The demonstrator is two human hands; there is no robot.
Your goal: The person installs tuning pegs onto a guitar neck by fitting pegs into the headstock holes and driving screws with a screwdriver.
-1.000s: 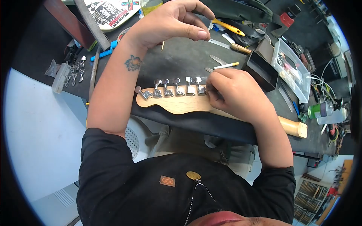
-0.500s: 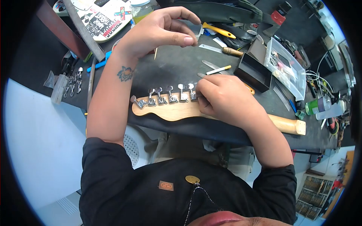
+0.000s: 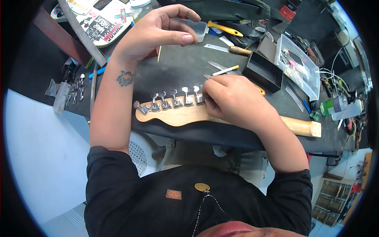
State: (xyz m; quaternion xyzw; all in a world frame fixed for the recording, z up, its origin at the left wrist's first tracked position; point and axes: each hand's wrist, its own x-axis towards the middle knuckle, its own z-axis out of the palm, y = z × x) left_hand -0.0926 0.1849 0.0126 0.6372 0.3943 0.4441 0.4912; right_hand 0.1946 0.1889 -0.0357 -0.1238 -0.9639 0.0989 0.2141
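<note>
A pale wooden guitar neck (image 3: 184, 114) lies face down across the dark bench, with several chrome tuning machines (image 3: 177, 102) in a row on its headstock. My right hand (image 3: 236, 99) is closed over the neck beside the rightmost visible tuner, fingertips curled under; whatever they pinch is hidden. Raised above the bench to the upper left, my left hand (image 3: 158, 33) has curved fingers apart from the thumb and nothing visible between them. A thin wooden stick (image 3: 159, 54) shows just below it. The neck's bare heel (image 3: 312, 128) extends past my right forearm.
Beyond the neck are a black open box (image 3: 262, 73), a clear parts tray (image 3: 297, 65), a yellow-handled brush (image 3: 225, 29), a wooden-handled tool (image 3: 239, 50) and a white stick (image 3: 226, 70). Loose chrome tuners (image 3: 77, 90) lie left; a stickered guitar body (image 3: 100, 23) is behind.
The view has shifted, so the neck and both hands appear farther left. My right hand remains closed at the same part of the headstock; my left hand keeps its open curve.
</note>
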